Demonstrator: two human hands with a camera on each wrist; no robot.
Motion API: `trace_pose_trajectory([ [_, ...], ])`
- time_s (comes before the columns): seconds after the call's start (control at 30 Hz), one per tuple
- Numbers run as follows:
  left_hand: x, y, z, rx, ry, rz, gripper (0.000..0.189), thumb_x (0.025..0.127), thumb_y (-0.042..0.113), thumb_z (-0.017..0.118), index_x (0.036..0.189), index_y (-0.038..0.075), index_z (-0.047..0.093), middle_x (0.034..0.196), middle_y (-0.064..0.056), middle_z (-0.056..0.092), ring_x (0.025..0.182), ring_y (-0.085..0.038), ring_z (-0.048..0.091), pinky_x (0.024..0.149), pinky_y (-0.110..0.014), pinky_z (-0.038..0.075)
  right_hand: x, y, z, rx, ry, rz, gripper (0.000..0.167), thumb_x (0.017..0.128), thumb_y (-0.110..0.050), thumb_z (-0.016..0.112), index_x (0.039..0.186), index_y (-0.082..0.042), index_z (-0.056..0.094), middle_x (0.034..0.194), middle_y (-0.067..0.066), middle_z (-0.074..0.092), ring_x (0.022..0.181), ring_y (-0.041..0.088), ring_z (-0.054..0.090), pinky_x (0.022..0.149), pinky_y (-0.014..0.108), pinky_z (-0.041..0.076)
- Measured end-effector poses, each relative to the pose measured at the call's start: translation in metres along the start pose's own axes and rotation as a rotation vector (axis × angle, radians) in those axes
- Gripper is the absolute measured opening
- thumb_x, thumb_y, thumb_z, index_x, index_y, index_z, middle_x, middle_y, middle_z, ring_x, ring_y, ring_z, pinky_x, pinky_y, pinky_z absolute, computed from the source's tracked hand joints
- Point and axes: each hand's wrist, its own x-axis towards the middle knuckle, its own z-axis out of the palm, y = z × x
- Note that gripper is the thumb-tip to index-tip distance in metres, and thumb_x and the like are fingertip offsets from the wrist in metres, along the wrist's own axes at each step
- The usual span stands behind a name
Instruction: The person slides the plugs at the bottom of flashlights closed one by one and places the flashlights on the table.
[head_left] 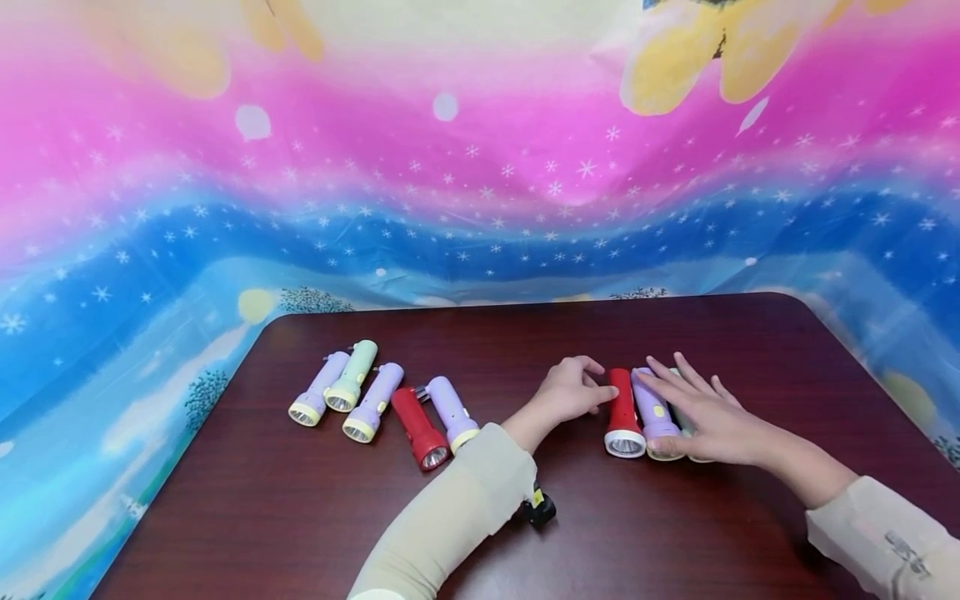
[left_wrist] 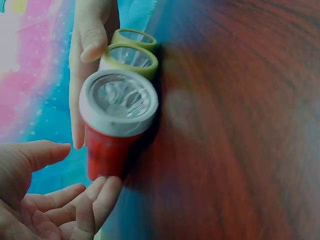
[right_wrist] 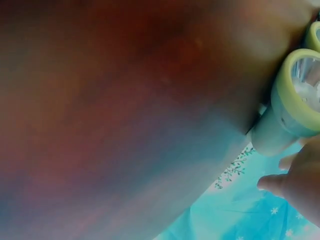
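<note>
On the right half of the table, a red flashlight (head_left: 622,404) with a white head lies beside a purple flashlight (head_left: 651,417) and a mostly covered green flashlight (right_wrist: 277,130). Their lenses face the person. My left hand (head_left: 566,390) is at the red one's left side, thumb tip right at its body. In the left wrist view its fingers are loosely bent, fingertips by the red barrel (left_wrist: 106,157). Spread over the purple and green flashlights is my right hand (head_left: 705,417), its fingers straight and pointing away from the person.
On the left side lie a purple (head_left: 321,387), a green (head_left: 354,375) and another purple flashlight (head_left: 375,402). Closer to the middle, a second red flashlight (head_left: 417,427) is beside a purple one (head_left: 448,407) partly behind my left sleeve (head_left: 457,500). A patterned cloth (head_left: 450,250) surrounds the brown table (head_left: 262,517).
</note>
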Motion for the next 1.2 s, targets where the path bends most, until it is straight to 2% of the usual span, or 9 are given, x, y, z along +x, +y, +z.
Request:
trace_pose_trajectory([
  [0.17, -0.003, -0.001, -0.017, 0.058, -0.003, 0.068, 0.041, 0.089, 0.027, 0.075, 0.124, 0.010, 0.064, 0.084, 0.000, 0.066, 0.075, -0.021, 0.069, 0.062, -0.024, 0.053, 0.008, -0.004, -0.003, -0.031, -0.003, -0.051, 0.089, 0.082, -0.056, 0.073, 0.156, -0.029, 0.032, 0.167, 0.007, 0.019, 0.154, 0.043, 0.004, 0.101, 0.085, 0.013],
  [0.37, -0.007, -0.003, -0.041, 0.111, -0.002, 0.100, 0.041, 0.090, 0.029, 0.073, 0.126, 0.011, 0.064, 0.096, -0.001, 0.069, 0.076, -0.011, 0.064, 0.068, -0.025, 0.054, 0.013, -0.005, 0.003, -0.047, -0.024, -0.087, 0.085, 0.083, -0.057, 0.071, 0.155, -0.033, 0.033, 0.167, 0.007, 0.020, 0.154, 0.042, 0.006, 0.102, 0.083, 0.015],
  [0.5, -0.012, -0.004, -0.057, 0.129, 0.010, 0.121, 0.037, 0.090, 0.029, 0.073, 0.123, 0.013, 0.066, 0.099, -0.002, 0.070, 0.080, -0.011, 0.063, 0.071, -0.026, 0.054, 0.014, -0.004, 0.006, -0.050, -0.026, -0.096, 0.084, 0.084, -0.057, 0.070, 0.155, -0.033, 0.032, 0.167, 0.007, 0.019, 0.153, 0.042, 0.008, 0.103, 0.081, 0.017],
  [0.8, -0.025, -0.010, -0.090, 0.147, 0.053, 0.124, 0.034, 0.091, 0.031, 0.072, 0.122, 0.016, 0.067, 0.099, -0.001, 0.071, 0.091, -0.015, 0.064, 0.083, -0.033, 0.054, 0.014, -0.004, 0.009, -0.066, 0.001, -0.101, 0.084, 0.085, -0.058, 0.069, 0.155, -0.032, 0.033, 0.166, 0.006, 0.021, 0.153, 0.040, 0.012, 0.104, 0.080, 0.019],
  [1.03, -0.034, -0.016, -0.114, 0.153, 0.096, 0.134, 0.033, 0.091, 0.027, 0.072, 0.120, 0.013, 0.067, 0.098, -0.004, 0.073, 0.093, -0.020, 0.065, 0.082, -0.034, 0.053, 0.014, -0.004, 0.011, -0.076, 0.001, -0.098, 0.084, 0.085, -0.059, 0.069, 0.155, -0.032, 0.033, 0.166, 0.005, 0.021, 0.153, 0.039, 0.014, 0.105, 0.079, 0.019],
  [1.2, -0.040, -0.028, -0.136, 0.150, 0.116, 0.150, 0.034, 0.090, 0.026, 0.072, 0.120, 0.012, 0.068, 0.100, -0.006, 0.074, 0.092, -0.019, 0.067, 0.082, -0.033, 0.055, 0.014, -0.004, 0.010, -0.079, 0.000, -0.095, 0.084, 0.084, -0.060, 0.069, 0.155, -0.032, 0.032, 0.166, 0.008, 0.022, 0.152, 0.040, 0.015, 0.105, 0.079, 0.019],
])
